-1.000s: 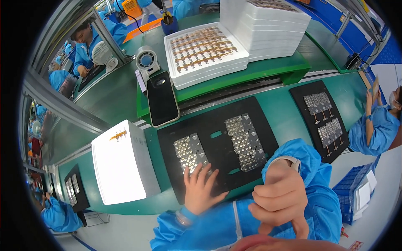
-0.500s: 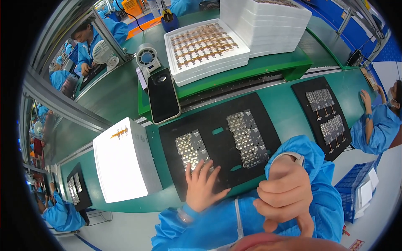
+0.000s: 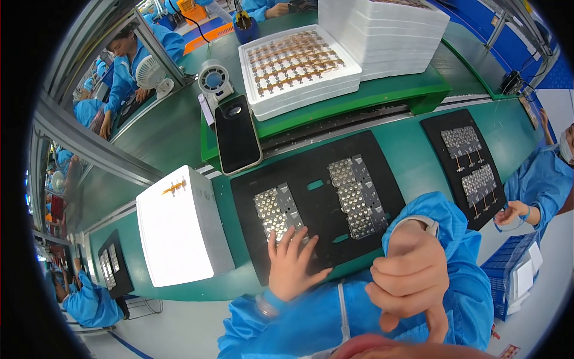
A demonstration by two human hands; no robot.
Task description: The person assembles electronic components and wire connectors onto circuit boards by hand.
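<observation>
My left hand (image 3: 291,263) lies open with spread fingers, its fingertips on the lower end of a panel of small circuit boards (image 3: 276,206) dotted with round metallic parts. That panel rests on a black mat (image 3: 311,221) with green cut-outs. To its right on the same mat lies a second, longer panel of circuit boards (image 3: 357,197), which neither hand touches. My right hand (image 3: 409,278) is raised close to me, in front of the mat's near right corner. Its fingers are curled closed, and whatever they may hold is hidden.
A phone (image 3: 238,134), a small fan (image 3: 214,81) and a foam tray (image 3: 302,63) of orange flex strips stand on a green raised shelf (image 3: 430,96). White foam blocks (image 3: 179,230) sit left. At right, a co-worker (image 3: 535,185) is beside another black mat (image 3: 496,209).
The scene has shifted slightly right in view. My hands hold the same poses. At right, one of the co-worker's hands has come down from the table toward the near edge of their mat.
</observation>
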